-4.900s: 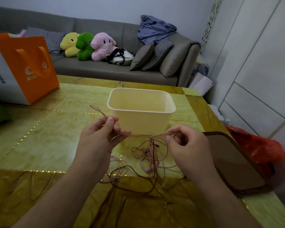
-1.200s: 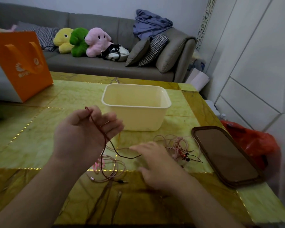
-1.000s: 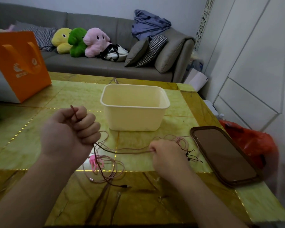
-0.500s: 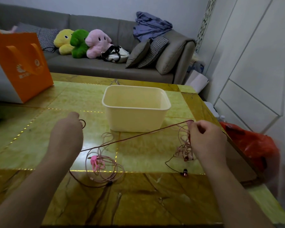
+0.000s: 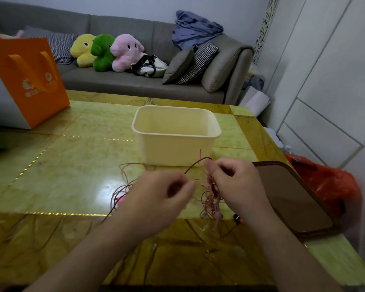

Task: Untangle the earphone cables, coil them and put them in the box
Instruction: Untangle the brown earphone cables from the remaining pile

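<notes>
Both my hands pinch the tangled earphone cables (image 5: 209, 199) just in front of the box (image 5: 175, 152): left hand (image 5: 162, 199) on a strand, right hand (image 5: 238, 186) lifting the knot. Pulling apart hard could tighten the snarl.

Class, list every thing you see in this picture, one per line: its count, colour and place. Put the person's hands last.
box: one, cream, open-topped, mid-table.
earphone cables: tangled bunch, pink and dark red, before the box.
table: one, yellow-green, glossy.
paper bag: one, orange and white, table's far left.
tray: one, brown, table's right edge.
plastic bag: one, red, right of the table.
sofa: one, grey, behind the table.
soft toys: three, yellow, green, pink, on the sofa.
cloth: one, blue, on the sofa back.
left hand: pinches a cable.
right hand: holds the tangle.
</notes>
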`<state>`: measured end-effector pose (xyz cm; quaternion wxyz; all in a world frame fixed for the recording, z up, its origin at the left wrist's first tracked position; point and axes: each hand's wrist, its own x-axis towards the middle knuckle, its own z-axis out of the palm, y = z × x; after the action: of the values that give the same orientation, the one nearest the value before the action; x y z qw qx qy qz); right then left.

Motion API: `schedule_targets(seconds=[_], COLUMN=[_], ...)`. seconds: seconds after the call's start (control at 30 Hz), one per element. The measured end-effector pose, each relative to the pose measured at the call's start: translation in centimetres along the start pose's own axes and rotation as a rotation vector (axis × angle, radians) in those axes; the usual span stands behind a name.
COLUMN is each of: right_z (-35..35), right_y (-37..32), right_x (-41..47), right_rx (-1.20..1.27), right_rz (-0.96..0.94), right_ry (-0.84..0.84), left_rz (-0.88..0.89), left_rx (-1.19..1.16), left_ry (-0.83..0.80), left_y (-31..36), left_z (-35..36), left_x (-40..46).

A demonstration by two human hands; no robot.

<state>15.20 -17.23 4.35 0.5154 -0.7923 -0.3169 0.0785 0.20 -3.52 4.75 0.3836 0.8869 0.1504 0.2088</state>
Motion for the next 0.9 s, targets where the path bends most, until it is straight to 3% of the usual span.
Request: schedule_targets(seconds=[0.1, 0.27, 0.4, 0.6, 0.9], right_z=[0.7, 1.2, 0.7, 0.1, 0.1], right_y=[-0.3, -0.6, -0.5, 0.0, 0.0], right_x=[-0.1, -0.3, -0.3, -0.4, -0.7], right_rx=[0.060, 0.182, 0.209, 0.204, -0.073], right_rz=[0.004, 0.050, 0.063, 0.020, -0.053], right_ry=[-0.041, -0.116, -0.139, -0.337, -0.170], left_rz=[-0.037, -0.131, -0.196, -0.229, -0.334], left_rx=[-0.007, -0.090, -0.247, -0.396, -0.528], left_ry=[-0.152, -0.042, -0.055, 0.011, 0.109], left_y=[0.7, -0.6, -0.6, -0.8, -0.7], left_z=[2.6, 4.4, 4.1, 4.0, 3.8], left_x=[-0.6, -0.3, 0.0, 0.1, 0.3])
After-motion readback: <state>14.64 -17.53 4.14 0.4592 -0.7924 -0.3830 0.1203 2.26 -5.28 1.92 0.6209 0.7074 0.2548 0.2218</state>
